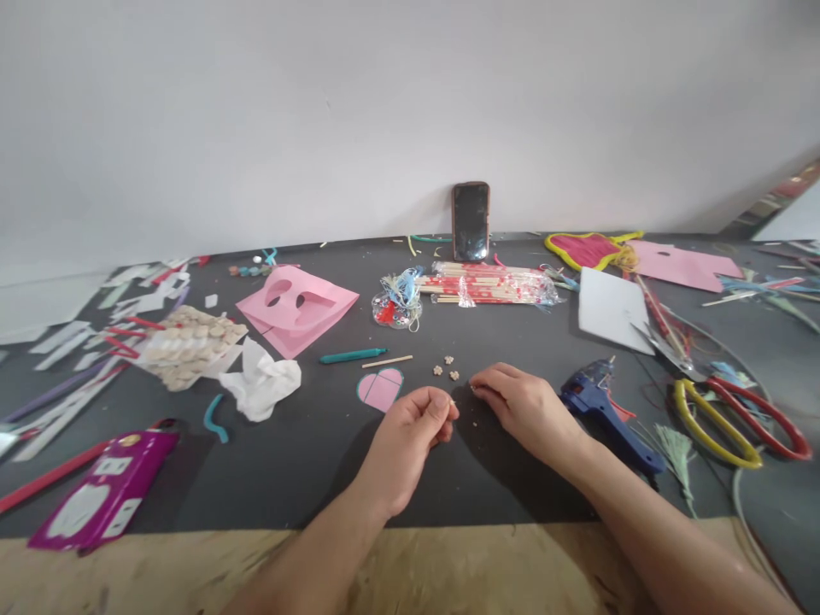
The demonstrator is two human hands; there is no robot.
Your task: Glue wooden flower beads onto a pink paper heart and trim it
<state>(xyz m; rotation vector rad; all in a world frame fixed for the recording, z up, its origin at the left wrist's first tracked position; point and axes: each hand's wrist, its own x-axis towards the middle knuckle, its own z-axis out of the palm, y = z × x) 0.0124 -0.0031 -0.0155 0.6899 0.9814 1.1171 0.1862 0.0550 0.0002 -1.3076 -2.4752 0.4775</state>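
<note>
Left hand (410, 431) pinches pale bit (453, 402), presumably for precision, near flower-shaped pieces (438, 371); right hand (529, 401) pressed together, contents unclear.

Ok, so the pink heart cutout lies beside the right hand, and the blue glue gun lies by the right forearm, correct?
Not quite: the head view shows the pink heart cutout beside the left hand, not the right hand. The blue glue gun does lie by the right forearm.
</note>
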